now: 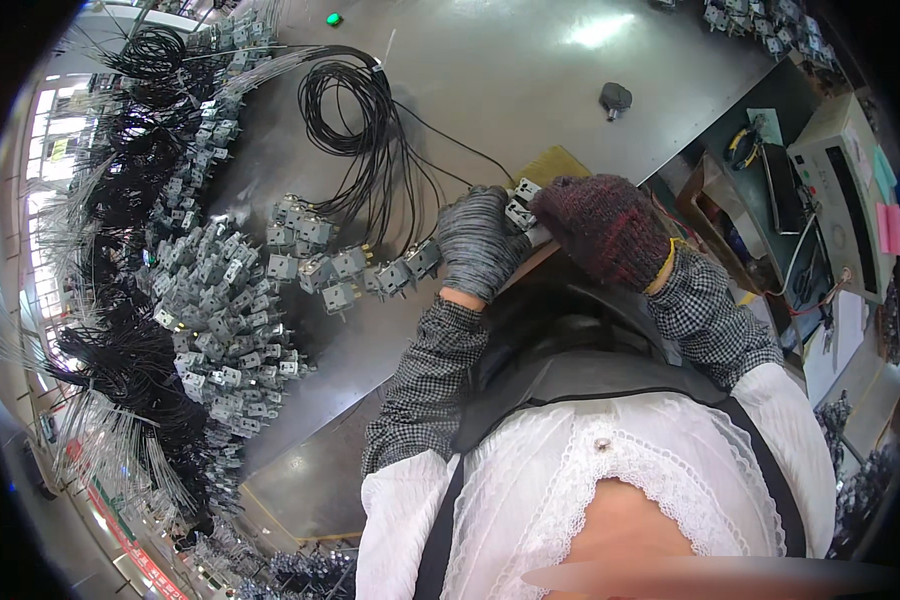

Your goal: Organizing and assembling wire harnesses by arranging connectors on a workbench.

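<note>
My left hand (478,238), in a grey striped glove, is closed on a small boxy metal part (519,207) near the table's front edge. A thin black lead (475,150) arcs down to that hand from a coil. My right hand (598,228), in a dark red knitted glove, is closed right beside the part; what its fingers grip is hidden. A yellowish pad (553,168) lies just beyond both hands. Left of my left hand, several similar metal parts (340,265) lie in a row, with black leads (345,120) coiled behind them.
A large heap of metal parts (225,340) with bundled leads covers the left side of the table. A grey knob-like piece (615,98) lies on the metal tabletop (490,60). At right are a beige instrument box (842,195), yellow-handled pliers (742,147) and an open wooden box (705,205).
</note>
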`<action>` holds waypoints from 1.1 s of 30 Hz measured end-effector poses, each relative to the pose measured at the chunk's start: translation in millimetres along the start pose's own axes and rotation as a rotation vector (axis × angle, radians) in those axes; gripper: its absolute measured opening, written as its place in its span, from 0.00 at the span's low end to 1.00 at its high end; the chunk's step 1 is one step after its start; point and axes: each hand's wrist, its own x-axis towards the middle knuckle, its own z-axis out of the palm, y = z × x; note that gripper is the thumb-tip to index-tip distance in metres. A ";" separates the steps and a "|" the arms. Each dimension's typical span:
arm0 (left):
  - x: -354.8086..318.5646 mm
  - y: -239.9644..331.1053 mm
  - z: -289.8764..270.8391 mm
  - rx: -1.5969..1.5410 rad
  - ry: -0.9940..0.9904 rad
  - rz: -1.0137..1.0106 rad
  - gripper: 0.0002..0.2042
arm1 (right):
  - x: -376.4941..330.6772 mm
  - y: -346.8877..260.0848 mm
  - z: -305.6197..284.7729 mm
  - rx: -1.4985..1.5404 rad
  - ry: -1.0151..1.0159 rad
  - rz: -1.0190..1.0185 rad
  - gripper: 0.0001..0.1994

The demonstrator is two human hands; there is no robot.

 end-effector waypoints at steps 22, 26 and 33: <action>-67.2 -91.4 -43.1 0.159 0.026 0.150 0.42 | -15.3 0.1 13.2 0.714 -0.123 0.152 0.11; -69.3 -81.0 -30.5 0.121 0.010 0.121 0.38 | -24.1 -14.9 55.5 0.732 -0.205 0.007 0.13; -65.1 -38.5 -3.8 -0.934 0.223 0.057 0.27 | -20.4 26.6 50.1 0.725 0.009 0.063 0.17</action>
